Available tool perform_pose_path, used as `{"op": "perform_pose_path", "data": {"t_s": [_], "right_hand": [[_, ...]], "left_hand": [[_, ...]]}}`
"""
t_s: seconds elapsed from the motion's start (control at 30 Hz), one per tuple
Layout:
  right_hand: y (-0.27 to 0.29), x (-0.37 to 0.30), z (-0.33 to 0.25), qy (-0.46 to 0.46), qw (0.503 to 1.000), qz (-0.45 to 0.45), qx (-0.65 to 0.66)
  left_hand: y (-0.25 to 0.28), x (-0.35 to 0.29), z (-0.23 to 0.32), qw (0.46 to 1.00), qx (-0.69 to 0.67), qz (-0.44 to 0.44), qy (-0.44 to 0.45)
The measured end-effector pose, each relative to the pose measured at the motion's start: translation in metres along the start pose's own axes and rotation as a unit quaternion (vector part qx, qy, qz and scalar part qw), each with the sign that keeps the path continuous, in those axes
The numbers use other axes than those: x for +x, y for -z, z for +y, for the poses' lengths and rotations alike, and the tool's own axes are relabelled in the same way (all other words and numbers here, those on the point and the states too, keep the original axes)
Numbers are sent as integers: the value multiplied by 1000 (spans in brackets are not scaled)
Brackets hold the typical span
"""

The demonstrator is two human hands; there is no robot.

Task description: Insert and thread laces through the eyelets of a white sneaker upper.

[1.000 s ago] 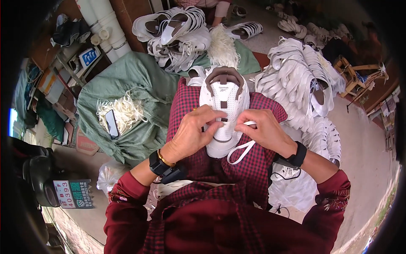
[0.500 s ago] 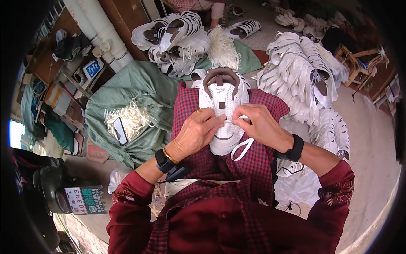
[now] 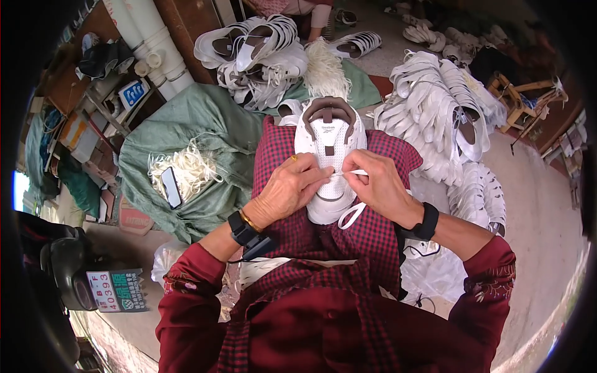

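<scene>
A white sneaker (image 3: 329,160) with a brown collar rests on my lap, its toe pointing toward me. My left hand (image 3: 291,188) lies against the shoe's left side, thumb and fingers pinched together near the middle of its front. On the other side my right hand (image 3: 380,185) is closed on a flat white shoelace (image 3: 352,217), whose loop dangles below the hand. A short stretch of lace crosses the shoe between both hands. My left fingertips seem to hold that stretch, though the exact grip is partly hidden.
On the left, a green sack (image 3: 214,124) bears a heap of white laces (image 3: 199,171) and a phone (image 3: 171,186). White shoes (image 3: 261,46) are piled ahead, beside a lace bundle (image 3: 326,68). More stacked shoe uppers (image 3: 429,118) stand right. Another person's arm (image 3: 319,17) shows at the top.
The right hand has shifted slightly, and the hanging lace loop below it looks shorter. Both hands stay on the shoe; the whole view has tilted a little.
</scene>
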State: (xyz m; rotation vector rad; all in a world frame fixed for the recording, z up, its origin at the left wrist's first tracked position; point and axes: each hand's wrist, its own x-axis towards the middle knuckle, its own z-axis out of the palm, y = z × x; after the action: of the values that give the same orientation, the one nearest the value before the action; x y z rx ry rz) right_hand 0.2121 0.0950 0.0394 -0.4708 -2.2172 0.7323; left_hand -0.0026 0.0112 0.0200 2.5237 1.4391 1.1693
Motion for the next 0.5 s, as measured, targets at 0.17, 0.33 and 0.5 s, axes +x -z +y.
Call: {"op": "perform_pose_path", "data": {"t_s": [0.17,0.33,0.5], "right_hand": [[2,6,-9,-13,1000,6,-5],[-4,6,-1,28,999,10,-18],[-6,7,-12,-22,1000,9,6]], "left_hand": [[0,0,1,1000,0,7,3],[-3,-2,2,1000,-11,20,10],[-1,-4,1,1000,-13,24,9]]}}
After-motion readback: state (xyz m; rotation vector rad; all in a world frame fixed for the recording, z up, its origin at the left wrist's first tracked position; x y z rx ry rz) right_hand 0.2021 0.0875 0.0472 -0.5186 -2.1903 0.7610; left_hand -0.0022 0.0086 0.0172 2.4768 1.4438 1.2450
